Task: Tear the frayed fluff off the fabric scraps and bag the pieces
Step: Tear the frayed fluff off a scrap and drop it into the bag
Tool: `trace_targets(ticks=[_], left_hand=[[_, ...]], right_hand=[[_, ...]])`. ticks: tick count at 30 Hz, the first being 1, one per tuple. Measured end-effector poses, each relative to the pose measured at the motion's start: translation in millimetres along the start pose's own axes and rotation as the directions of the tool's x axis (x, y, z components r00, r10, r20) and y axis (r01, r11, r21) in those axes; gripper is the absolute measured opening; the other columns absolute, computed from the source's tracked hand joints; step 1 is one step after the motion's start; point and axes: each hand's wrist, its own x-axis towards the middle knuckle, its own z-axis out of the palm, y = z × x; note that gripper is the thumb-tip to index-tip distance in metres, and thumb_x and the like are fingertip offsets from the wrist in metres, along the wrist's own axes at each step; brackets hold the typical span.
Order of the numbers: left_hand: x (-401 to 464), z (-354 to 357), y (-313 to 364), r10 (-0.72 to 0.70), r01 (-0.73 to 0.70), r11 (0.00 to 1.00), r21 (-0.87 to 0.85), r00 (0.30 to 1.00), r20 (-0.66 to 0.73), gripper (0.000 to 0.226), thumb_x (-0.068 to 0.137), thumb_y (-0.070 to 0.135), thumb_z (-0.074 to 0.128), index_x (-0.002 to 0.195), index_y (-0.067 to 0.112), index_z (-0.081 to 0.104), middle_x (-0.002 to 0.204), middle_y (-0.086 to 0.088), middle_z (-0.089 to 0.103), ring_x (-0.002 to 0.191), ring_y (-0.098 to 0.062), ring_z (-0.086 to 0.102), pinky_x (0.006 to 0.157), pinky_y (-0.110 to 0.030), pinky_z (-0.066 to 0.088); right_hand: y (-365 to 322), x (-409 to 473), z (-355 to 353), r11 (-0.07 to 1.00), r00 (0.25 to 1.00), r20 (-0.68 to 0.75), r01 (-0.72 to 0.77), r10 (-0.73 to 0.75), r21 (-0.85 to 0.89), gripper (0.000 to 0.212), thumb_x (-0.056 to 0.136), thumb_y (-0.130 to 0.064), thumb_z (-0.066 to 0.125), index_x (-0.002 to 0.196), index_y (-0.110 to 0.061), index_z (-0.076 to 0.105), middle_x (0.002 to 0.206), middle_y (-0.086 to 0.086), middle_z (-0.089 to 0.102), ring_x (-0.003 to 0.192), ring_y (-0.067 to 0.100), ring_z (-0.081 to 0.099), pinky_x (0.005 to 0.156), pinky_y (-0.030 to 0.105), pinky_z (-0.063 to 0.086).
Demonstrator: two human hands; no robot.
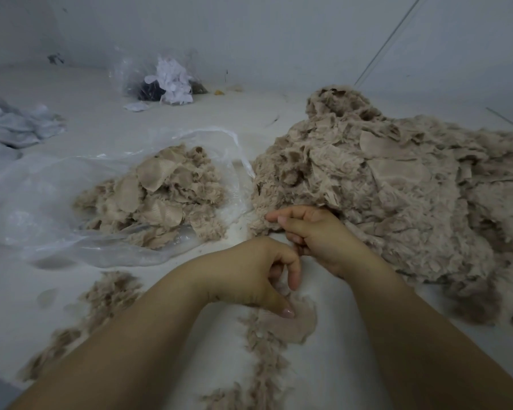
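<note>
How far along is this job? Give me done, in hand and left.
Done: a batch of cleaned scraps lies in the open bag, with torn fluff strewn nearby. In hand: both hands, left and right, work a scrap. Left: the big pile, clearly most of it.

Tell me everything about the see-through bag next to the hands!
The bag is thin, clear, crinkly plastic. It lies flat and floppy on the white floor, left of the big pile, with its mouth open toward that pile. Inside sits a heap of beige scraps, some smooth, some fuzzy. The rest of it is slack and shiny with wrinkles. Neither hand touches it.
</note>
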Motion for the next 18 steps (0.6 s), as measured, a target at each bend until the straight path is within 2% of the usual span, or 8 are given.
trace_targets(ticks=[4, 6, 8, 11, 12, 14, 16, 18], left_hand=[[5.5, 7.0, 2.6, -0.053, 0.048, 0.991, 0.123, 0.998, 0.034, 0.018, 0.072, 0.026, 0.087, 0.082, 0.023, 0.071, 0.076, 0.002, 0.064, 0.066, -0.008, 0.056, 0.072, -0.033, 0.054], [5.5, 6.8, 3.6, -0.037, 0.034, 0.994, 0.105, 0.999, 0.030, 0.012, 0.076, 0.023, 0.084, 0.080, 0.021, 0.073, 0.076, -0.007, 0.066, 0.062, -0.007, 0.053, 0.066, -0.030, 0.049], [2.9, 4.4, 4.5, -0.030, 0.030, 0.999, 0.016, 1.000, 0.002, 0.007, 0.079, 0.019, 0.081, 0.079, 0.018, 0.074, 0.069, -0.011, 0.062, 0.057, -0.007, 0.049, 0.058, -0.025, 0.043], [-1.5, -2.2, 2.9, -0.052, 0.037, 0.969, -0.245, 0.997, -0.056, 0.004, 0.082, 0.011, 0.078, 0.079, 0.012, 0.075, 0.079, -0.028, 0.063, 0.063, -0.022, 0.054, 0.059, -0.029, 0.049], [-1.9, -3.9, 1.9, -0.064, 0.032, 0.944, -0.328, 0.994, -0.087, 0.005, 0.083, 0.009, 0.076, 0.079, 0.011, 0.074, 0.077, -0.028, 0.062, 0.062, -0.024, 0.054, 0.058, -0.029, 0.050], [-0.1, -4.1, -0.3, -0.105, 0.022, 0.894, -0.448, 0.981, -0.163, 0.012, 0.086, 0.004, 0.072, 0.077, 0.012, 0.072, 0.066, -0.012, 0.060, 0.056, -0.020, 0.052, 0.052, -0.027, 0.047], [2.8, -0.7, -0.9, -0.163, 0.027, 0.856, -0.516, 0.962, -0.220, 0.018, 0.091, 0.004, 0.066, 0.075, 0.014, 0.067, 0.063, -0.003, 0.057, 0.054, -0.019, 0.052, 0.051, -0.028, 0.044], [5.7, 3.2, -0.8, -0.216, 0.031, 0.807, -0.589, 0.945, -0.246, 0.017, 0.095, 0.005, 0.060, 0.079, 0.010, 0.062, 0.064, -0.006, 0.060, 0.052, -0.021, 0.055, 0.050, -0.031, 0.043]], right_hand=[[0.8, -0.1, 0.1, 1.000, 1.000, -0.011, -0.005, 0.005, -0.011, 0.019, 0.100, -0.016, 0.053, 0.107, -0.016, 0.071, 0.050, -0.010, 0.045, 0.049, 0.001, 0.043, 0.053, 0.019, 0.046], [1.3, -0.1, -0.5, 1.000, 1.000, -0.010, 0.000, 0.000, -0.019, 0.019, 0.100, -0.017, 0.053, 0.106, -0.016, 0.072, 0.050, -0.011, 0.046, 0.050, 0.001, 0.043, 0.053, 0.019, 0.047], [1.9, -0.5, -0.7, 1.000, 1.000, -0.006, 0.003, -0.003, -0.021, 0.019, 0.100, -0.018, 0.054, 0.106, -0.018, 0.072, 0.051, -0.011, 0.046, 0.050, 0.002, 0.044, 0.054, 0.020, 0.048], [1.6, -0.4, 0.2, 1.000, 1.000, -0.002, 0.011, -0.011, -0.010, 0.020, 0.098, -0.018, 0.055, 0.103, -0.020, 0.074, 0.052, -0.009, 0.046, 0.052, 0.003, 0.046, 0.055, 0.022, 0.049], [1.4, -0.6, 0.7, 1.000, 1.000, -0.003, 0.017, -0.017, -0.007, 0.020, 0.098, -0.018, 0.055, 0.101, -0.020, 0.075, 0.055, -0.004, 0.048, 0.055, 0.006, 0.048, 0.058, 0.024, 0.049], [0.2, -2.3, 1.9, 0.998, 0.999, -0.009, 0.043, -0.043, -0.034, 0.021, 0.097, -0.021, 0.058, 0.089, -0.018, 0.077, 0.065, 0.008, 0.053, 0.063, 0.014, 0.051, 0.064, 0.028, 0.049], [-2.1, -3.8, 3.6, 0.995, 0.997, 0.006, 0.076, -0.076, -0.061, 0.030, 0.092, -0.036, 0.063, 0.071, -0.017, 0.073, 0.063, 0.006, 0.056, 0.059, 0.011, 0.051, 0.061, 0.025, 0.044], [-5.4, -4.7, 4.2, 0.998, 0.998, 0.029, 0.052, -0.051, -0.022, 0.043, 0.077, -0.059, 0.067, 0.064, -0.019, 0.072, 0.058, 0.001, 0.060, 0.054, 0.010, 0.055, 0.056, 0.024, 0.045]])
